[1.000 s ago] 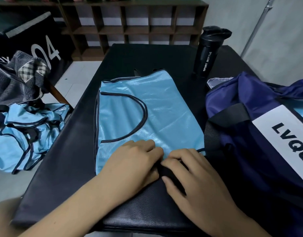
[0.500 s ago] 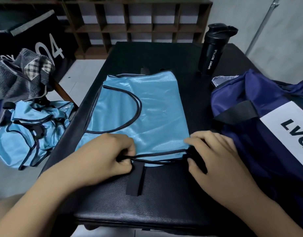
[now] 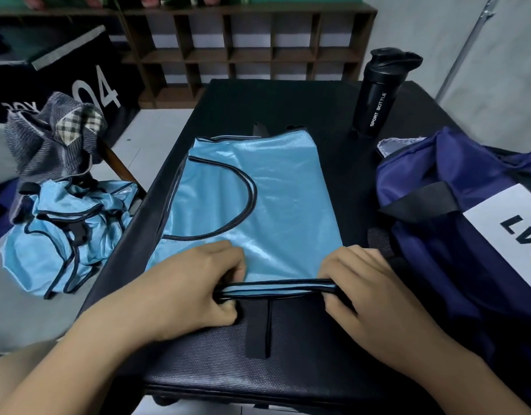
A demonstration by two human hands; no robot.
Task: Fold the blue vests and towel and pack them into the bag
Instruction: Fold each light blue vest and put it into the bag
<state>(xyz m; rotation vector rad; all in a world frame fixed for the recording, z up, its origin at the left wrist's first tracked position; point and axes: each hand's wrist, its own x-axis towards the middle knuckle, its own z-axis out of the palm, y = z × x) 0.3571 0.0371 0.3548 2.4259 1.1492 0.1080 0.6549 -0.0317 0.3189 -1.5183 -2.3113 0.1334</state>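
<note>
Vest (image 3: 258, 205) is lying flat in the middle of the black table (image 3: 288, 100), long axis running straight away from the person, near hem at the hands and the far end pointing at the shelf (image 3: 246, 49). It's shiny light blue with dark piping, and a big curved piped opening faces the left side of the table. Looks like it's doubled over lengthwise.

Left hand (image 3: 180, 292) pinches the near-left corner and right hand (image 3: 369, 292) pinches the near-right corner, fingers curled in, so the piped hem is pulled taut between them. A black strap (image 3: 258, 327) lies on the table from that hem toward the person.

Navy bag (image 3: 452, 250) sits at the right end of the table, just beside the vest, cut off by the frame; its white label only shows "LVQ". A black sport bottle (image 3: 378, 94) stands upright behind it.

Off the table on the left there's a crumpled pile of more blue vests (image 3: 66, 235) with a grey striped cloth (image 3: 49, 139) above it.

Both hem corners are hidden under the fingers. A couple of dark bits stick out at the vest's far end, can't make out what they are.
</note>
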